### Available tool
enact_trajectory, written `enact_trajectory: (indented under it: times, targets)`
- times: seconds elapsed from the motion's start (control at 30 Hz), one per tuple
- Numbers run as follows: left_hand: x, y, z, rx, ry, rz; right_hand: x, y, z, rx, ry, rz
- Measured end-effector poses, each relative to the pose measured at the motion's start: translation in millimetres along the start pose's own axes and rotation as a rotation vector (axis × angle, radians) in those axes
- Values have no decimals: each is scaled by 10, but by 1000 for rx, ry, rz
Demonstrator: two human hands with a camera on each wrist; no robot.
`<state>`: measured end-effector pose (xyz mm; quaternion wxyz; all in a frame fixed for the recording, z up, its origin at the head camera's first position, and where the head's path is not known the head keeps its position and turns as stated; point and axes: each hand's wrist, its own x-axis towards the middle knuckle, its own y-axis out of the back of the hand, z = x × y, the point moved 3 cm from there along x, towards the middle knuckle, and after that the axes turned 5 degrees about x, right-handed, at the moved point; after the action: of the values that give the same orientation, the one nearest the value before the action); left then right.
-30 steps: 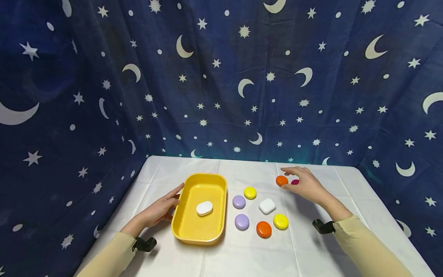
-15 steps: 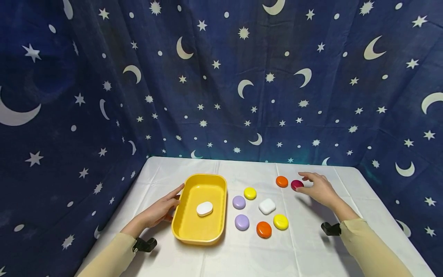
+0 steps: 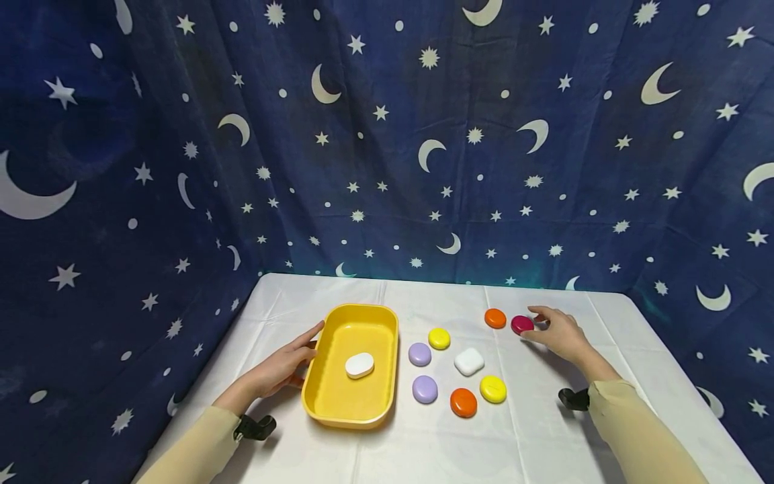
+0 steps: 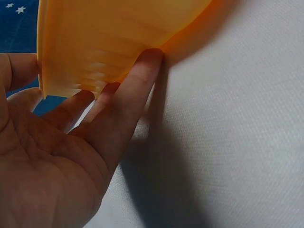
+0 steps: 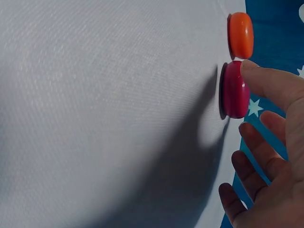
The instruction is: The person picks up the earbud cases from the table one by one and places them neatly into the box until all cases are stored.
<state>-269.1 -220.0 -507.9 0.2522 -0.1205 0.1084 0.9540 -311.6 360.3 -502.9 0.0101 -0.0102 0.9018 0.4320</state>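
In the head view my left hand [image 3: 279, 368] rests against the left side of a yellow tray [image 3: 350, 415]. Its fairly straight fingers touch the tray's outer wall [image 4: 109, 42] in the left wrist view. Inside the tray lies a white oval piece [image 3: 359, 365]. At the right, my right hand [image 3: 561, 335] is beside a glossy magenta rounded piece [image 3: 522, 325] on the table. The right wrist view has the thumb tip overlapping the magenta piece [image 5: 235, 90], the other fingers spread apart from it. I cannot tell whether the thumb touches it.
An orange piece [image 3: 495, 318] lies just left of the magenta one. Between tray and right hand are yellow pieces [image 3: 439, 338] [image 3: 493, 388], lilac pieces [image 3: 420, 354] [image 3: 425, 389], a white squarish piece [image 3: 469, 361] and another orange piece [image 3: 463, 402]. A starry curtain [image 3: 399, 148] stands behind the white-covered table [image 3: 399, 457].
My right hand has moved right, away from the far orange piece to the magenta one, which now sits slightly farther right and nearer me. My left hand and the tray have stayed put.
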Motion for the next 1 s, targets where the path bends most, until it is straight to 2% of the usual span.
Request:
enact_trajectory:
  times: [0.23, 1.0]
  targets:
    - [-5, -4, -5, -2, -2, -5, 16, -33, 15, -6, -48, -21]
    - [-11, -3, 7, -8, -5, -14, 58, -104, 25, -39, -42, -17]
